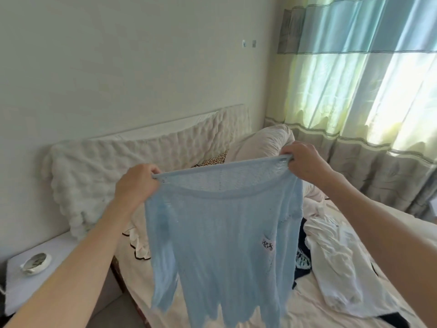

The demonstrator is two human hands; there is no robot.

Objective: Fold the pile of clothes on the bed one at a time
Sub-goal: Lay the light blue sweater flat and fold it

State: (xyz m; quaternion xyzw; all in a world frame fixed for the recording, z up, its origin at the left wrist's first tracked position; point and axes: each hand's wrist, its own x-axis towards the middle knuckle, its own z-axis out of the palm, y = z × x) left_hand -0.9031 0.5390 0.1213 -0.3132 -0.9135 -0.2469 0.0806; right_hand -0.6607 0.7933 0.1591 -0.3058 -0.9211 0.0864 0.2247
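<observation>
A light blue knitted top (222, 237) hangs in the air above the bed, spread out by its neckline. My left hand (136, 183) grips the left shoulder of the top. My right hand (305, 160) grips the right shoulder, a little higher. The sleeves and hem dangle down over the cream bedsheet (305, 311). Behind and to the right of the top lies the pile of clothes, with a crumpled white garment (335, 259) on top and a dark garment (302, 254) partly hidden under it.
A quilted white headboard cover (123, 166) runs along the wall at the left. A pillow (262, 140) sits at the bed's far end by the striped curtain (354, 91). A white bedside table (35, 280) with a shell-shaped dish (35, 263) stands at lower left.
</observation>
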